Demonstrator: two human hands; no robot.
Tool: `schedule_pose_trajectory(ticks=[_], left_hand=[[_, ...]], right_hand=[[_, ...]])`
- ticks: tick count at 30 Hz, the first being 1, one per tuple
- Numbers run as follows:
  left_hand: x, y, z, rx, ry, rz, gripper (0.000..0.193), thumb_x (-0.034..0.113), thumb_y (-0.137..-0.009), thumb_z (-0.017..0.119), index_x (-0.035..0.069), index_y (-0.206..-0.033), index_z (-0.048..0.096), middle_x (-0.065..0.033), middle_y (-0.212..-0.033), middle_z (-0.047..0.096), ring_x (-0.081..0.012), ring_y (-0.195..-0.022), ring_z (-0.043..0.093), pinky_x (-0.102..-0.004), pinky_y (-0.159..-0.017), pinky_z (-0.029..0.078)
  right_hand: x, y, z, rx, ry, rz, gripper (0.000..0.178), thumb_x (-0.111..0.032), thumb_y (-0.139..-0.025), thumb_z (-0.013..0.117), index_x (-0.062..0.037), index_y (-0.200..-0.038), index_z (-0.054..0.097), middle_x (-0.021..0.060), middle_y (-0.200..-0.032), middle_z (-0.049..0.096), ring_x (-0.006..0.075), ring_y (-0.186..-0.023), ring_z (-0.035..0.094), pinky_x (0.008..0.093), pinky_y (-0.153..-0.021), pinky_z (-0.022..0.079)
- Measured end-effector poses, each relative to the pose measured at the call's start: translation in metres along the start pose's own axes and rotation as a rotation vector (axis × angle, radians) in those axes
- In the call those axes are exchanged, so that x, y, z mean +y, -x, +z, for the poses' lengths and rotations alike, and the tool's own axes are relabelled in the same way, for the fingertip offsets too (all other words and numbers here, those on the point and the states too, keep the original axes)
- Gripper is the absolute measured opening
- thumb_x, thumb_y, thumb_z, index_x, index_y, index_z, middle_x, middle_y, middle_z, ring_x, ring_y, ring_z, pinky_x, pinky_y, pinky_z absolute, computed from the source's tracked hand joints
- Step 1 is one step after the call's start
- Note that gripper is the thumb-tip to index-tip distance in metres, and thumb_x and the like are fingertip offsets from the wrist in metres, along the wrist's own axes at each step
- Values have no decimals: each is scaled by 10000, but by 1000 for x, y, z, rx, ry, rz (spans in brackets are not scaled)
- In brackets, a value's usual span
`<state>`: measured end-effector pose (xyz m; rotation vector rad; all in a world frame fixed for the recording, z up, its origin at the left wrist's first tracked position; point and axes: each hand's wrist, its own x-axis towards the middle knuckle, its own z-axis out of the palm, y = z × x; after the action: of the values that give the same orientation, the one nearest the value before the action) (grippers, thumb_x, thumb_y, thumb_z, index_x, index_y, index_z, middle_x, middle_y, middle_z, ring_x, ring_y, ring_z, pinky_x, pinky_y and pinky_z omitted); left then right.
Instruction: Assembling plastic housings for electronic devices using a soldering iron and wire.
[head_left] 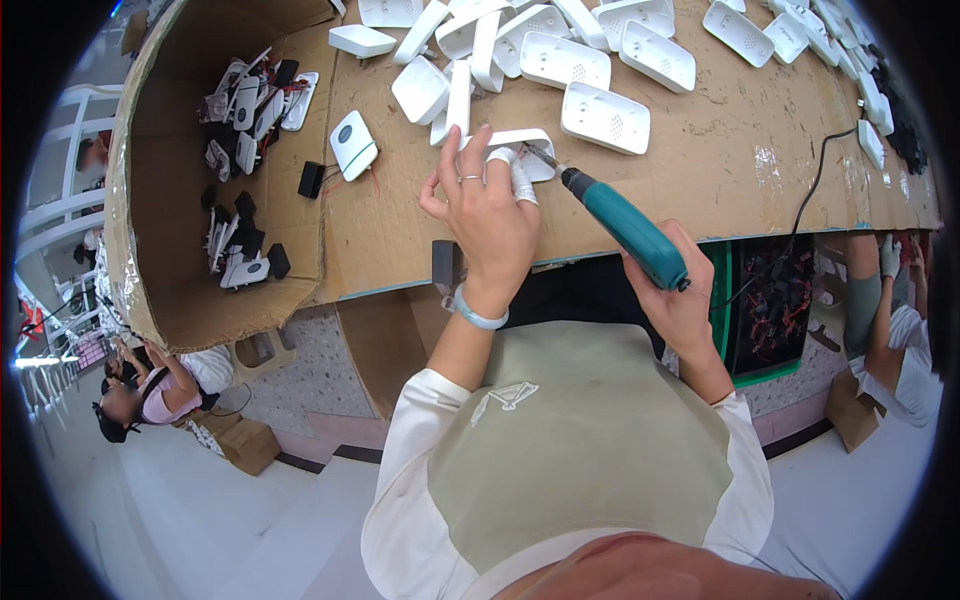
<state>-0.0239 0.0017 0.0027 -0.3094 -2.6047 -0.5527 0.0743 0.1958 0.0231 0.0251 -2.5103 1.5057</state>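
My right hand (680,290) is wrapped round a teal electric screwdriver (630,230), which points up and to the left. Its tip reaches into a white plastic shell (540,140) on the cardboard-covered table. With its fingers, my left hand (485,215) grips that shell from the near left side; white tape covers one finger, and a ring and a pale bracelet show. The inside of the shell is partly hidden by my fingers. Left of my hand lies a white device with a round grey button (353,145), wired to a small black block (311,180).
Many white shells (565,62) lie along the far side. A cardboard box (165,210) on the left holds finished-looking white devices and black parts. Below the table edge stands a green crate (723,290) with dark wired parts. A black cable (800,205) crosses the right side. Other people sit at both sides.
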Motion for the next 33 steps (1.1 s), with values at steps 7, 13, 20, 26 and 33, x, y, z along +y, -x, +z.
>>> schedule_pose_trajectory(ticks=[7, 13, 20, 26, 33], left_hand=[[0, -1, 0, 0, -8, 2, 137, -36, -723, 668, 16, -850, 666, -119, -1340, 619, -354, -1390, 444, -555, -1032, 275], [0, -2, -1, -12, -14, 4, 145, -39, -722, 663, 18, -855, 670, -120, -1337, 617, -355, -1391, 441, -557, -1032, 273], [1, 0, 3, -21, -6, 10, 130, -28, -734, 670, 7, -858, 668, -132, -1351, 605, -367, -1385, 434, -553, -1034, 284], [4, 3, -2, -2, 21, -42, 154, -29, -764, 688, -42, -915, 658, -239, -1315, 527, -448, -1253, 453, -532, -1034, 368], [-27, 49, -70, -141, 633, -139, 247, -19, -796, 709, -73, -1024, 630, -214, -1285, 525, -370, -1108, 597, -433, -940, 492]], right_hand=[[-8, -4, 2, 56, -10, -56, 235, 40, -814, 766, 10, -1017, 653, 135, -924, 665, 277, -793, 655, 315, -729, 519], [-13, 5, -2, 89, -70, 38, 221, 36, -822, 781, 25, -1013, 670, 141, -927, 685, 249, -798, 665, 308, -739, 524], [-11, 17, -11, 143, -99, 66, 217, 39, -816, 788, 40, -1004, 678, 115, -909, 676, 193, -772, 626, 280, -717, 498], [-19, 29, -14, 231, -183, 151, 212, 18, -833, 799, 46, -1007, 680, 63, -898, 674, 116, -792, 608, 248, -727, 489], [5, 52, -17, 336, -147, 206, 332, 35, -897, 734, 33, -1223, 669, 111, -1082, 749, 55, -688, 584, 197, -578, 449]])
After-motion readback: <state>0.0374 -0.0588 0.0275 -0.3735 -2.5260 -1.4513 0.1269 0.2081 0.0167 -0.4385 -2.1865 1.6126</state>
